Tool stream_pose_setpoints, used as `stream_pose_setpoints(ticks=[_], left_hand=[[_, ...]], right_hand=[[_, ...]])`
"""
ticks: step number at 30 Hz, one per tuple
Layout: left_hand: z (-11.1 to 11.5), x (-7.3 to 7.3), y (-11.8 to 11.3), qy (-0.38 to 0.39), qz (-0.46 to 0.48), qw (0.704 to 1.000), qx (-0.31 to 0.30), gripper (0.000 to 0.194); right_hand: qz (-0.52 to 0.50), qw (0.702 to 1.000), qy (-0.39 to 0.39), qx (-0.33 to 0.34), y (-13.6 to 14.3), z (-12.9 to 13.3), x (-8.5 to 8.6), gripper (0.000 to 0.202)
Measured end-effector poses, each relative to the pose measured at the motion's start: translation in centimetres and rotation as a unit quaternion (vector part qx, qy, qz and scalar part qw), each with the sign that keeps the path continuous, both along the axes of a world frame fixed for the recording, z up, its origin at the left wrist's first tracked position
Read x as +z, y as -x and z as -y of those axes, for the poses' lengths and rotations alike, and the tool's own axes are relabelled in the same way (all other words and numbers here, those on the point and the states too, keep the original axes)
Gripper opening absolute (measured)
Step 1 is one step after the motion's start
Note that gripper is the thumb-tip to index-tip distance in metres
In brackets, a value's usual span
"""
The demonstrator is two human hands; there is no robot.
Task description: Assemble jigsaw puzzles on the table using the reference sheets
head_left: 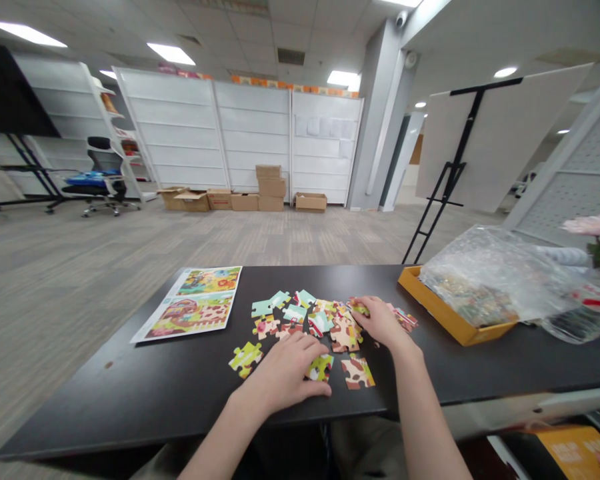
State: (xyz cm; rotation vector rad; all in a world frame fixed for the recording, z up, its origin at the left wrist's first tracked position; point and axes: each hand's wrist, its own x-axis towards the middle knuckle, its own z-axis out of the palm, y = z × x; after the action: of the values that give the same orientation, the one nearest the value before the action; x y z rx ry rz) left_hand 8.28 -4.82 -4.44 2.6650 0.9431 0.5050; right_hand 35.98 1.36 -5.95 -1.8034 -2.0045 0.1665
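Cardboard boxes [270, 187] — office chair [104, 160]; pillar [375, 127]

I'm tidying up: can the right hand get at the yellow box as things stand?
Probably yes: between the right hand and the yellow box lie only flat puzzle pieces and bare tabletop, though clear plastic partly covers it.

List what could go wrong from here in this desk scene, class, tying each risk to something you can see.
The cream jigsaw piece with brown patches lies near the front edge of the black table; the right forearm might brush it off.

The left hand partly covers a green jigsaw piece, which could be overlooked.
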Motion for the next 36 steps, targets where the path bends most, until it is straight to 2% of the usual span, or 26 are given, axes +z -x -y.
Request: stream_pose_setpoints(ticks=[6,13,27,32,36], left_hand=[[-0.4,-0.4,0.5,-0.003,-0.006,1.000,0.010,0.054],[-0.5,-0.7,0.7,-0.026,-0.036,0.999,0.018,0.056],[-0.6,-0.6,1.2,-0.111,-0.067,0.991,0.043,0.052],[0.5,0.3,0.7,-0.083,-0.008,0.996,0.019,0.053],[1.4,0.6,-0.5,-0.056,-0.029,0.998,0.001,0.052]], right_hand=[[0.019,0.999,0.006,-0.044,0.7,-0.2,0.4,0.025],[0.009,0.998,0.020,-0.060,1.2,-0.1,0.9,0.022],[-0.001,0.994,-0.021,-0.112,0.2,-0.5,-0.6,0.021],[-0.009,0.992,-0.040,-0.120,0.1,-0.7,-0.7,0.022],[-0.037,0.986,-0.084,-0.138,0.1,-1.0,-0.7,0.024]])
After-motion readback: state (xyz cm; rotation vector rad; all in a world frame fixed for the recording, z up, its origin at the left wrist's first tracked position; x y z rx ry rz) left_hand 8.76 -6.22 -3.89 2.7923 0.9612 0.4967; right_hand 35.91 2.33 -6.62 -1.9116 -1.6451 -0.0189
